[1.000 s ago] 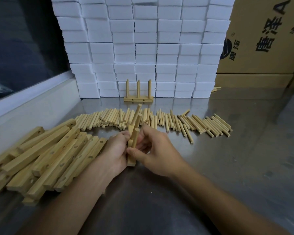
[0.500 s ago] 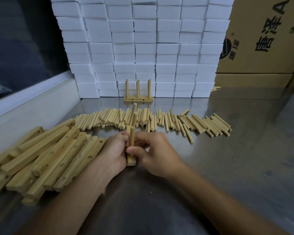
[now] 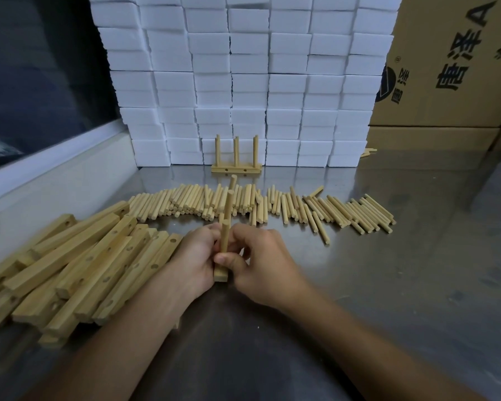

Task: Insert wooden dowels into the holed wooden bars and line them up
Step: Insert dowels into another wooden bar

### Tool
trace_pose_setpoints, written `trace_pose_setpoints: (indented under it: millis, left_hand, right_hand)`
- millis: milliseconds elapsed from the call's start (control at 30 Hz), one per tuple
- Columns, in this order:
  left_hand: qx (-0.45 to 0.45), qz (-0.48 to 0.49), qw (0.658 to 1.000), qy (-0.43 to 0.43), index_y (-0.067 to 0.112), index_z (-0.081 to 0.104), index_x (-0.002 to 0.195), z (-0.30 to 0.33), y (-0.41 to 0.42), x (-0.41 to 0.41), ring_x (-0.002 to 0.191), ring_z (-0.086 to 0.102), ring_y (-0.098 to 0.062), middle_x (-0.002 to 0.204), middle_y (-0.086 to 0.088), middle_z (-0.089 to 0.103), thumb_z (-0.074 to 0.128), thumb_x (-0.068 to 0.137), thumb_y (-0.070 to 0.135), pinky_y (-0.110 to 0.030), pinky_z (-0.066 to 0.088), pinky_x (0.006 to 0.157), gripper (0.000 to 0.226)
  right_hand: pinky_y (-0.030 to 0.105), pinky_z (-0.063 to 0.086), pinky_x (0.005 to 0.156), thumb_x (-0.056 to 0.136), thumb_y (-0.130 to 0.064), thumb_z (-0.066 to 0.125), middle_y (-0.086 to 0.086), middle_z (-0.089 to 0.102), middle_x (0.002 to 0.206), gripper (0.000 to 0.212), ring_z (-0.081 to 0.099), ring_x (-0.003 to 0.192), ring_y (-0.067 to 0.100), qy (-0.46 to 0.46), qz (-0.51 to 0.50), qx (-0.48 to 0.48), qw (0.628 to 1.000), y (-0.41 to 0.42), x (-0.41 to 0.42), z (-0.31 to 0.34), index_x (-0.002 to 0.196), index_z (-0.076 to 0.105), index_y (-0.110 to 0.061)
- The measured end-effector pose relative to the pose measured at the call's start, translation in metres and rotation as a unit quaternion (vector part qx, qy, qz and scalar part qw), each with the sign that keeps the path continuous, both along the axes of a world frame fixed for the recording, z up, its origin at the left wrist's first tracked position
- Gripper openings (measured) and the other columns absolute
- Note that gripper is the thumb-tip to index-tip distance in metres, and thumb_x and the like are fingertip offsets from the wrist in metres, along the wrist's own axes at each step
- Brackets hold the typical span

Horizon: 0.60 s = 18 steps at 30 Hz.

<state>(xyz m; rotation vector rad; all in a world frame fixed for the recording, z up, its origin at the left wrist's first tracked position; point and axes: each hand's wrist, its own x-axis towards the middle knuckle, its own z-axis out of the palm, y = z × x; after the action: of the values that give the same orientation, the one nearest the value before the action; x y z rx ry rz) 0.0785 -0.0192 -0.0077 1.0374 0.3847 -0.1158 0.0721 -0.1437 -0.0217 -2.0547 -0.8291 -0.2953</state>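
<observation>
On the steel table (image 3: 359, 285), just in front of the row of loose dowels (image 3: 272, 204), a bar (image 3: 221, 273) lay end-on to the camera with dowels standing in it, the left hand (image 3: 194, 256) curled round its side and the right hand (image 3: 258, 261) pinching the nearest dowel (image 3: 224, 238) between thumb and fingers. The step looked like seating that last dowel. Next move, by my reckoning: press it straight down, then carry the bar back beside the finished bar (image 3: 236, 168) by the white blocks (image 3: 243, 82).
</observation>
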Motion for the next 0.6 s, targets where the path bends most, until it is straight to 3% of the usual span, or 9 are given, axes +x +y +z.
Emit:
trace_pose_setpoints:
  millis: [133,300,467,600]
  left_hand:
    - [-0.006,0.013,1.000,0.005,0.006,0.052,0.081,0.001,-0.001,0.000,0.027,0.044,-0.009,0.059,-0.006,0.049,0.035,0.102,0.004,-0.011,0.028,0.026,0.027]
    - [-0.007,0.014,1.000,-0.003,0.006,0.053,0.089,0.002,-0.003,-0.002,0.030,0.049,-0.009,0.066,-0.008,0.050,0.039,0.101,0.003,-0.011,0.032,0.028,0.019]
    - [-0.009,0.001,1.000,-0.012,0.005,0.059,0.087,-0.002,0.001,0.000,0.059,0.063,-0.022,0.069,-0.012,0.059,0.038,0.102,0.009,-0.025,0.053,0.045,0.025]
    - [-0.063,-0.013,0.998,-0.026,-0.004,0.062,0.109,-0.005,0.002,0.005,0.064,0.074,-0.022,0.079,-0.016,0.073,0.039,0.106,0.014,-0.028,0.057,0.049,0.029]
  right_hand:
    - [0.043,0.053,0.066,0.088,-0.016,0.069,0.000,0.063,0.079,0.011,0.058,0.073,0.015,-0.001,-0.016,-0.010,1.000,0.003,-0.002,-0.001,0.085,0.059,-0.014]
    - [0.046,0.051,0.065,0.090,-0.015,0.064,0.002,0.062,0.080,0.008,0.057,0.073,0.020,-0.037,-0.017,0.005,0.999,0.006,-0.006,-0.006,0.088,0.057,-0.012]
    - [0.041,0.047,0.062,0.095,-0.022,0.057,-0.002,0.054,0.080,0.010,0.050,0.071,0.017,-0.092,-0.036,-0.003,0.995,0.005,-0.008,-0.011,0.091,0.051,-0.015]
    - [0.044,0.046,0.062,0.097,-0.026,0.051,-0.001,0.054,0.081,0.015,0.051,0.072,0.018,-0.085,-0.064,0.019,0.994,0.001,-0.005,-0.011,0.092,0.052,-0.012]
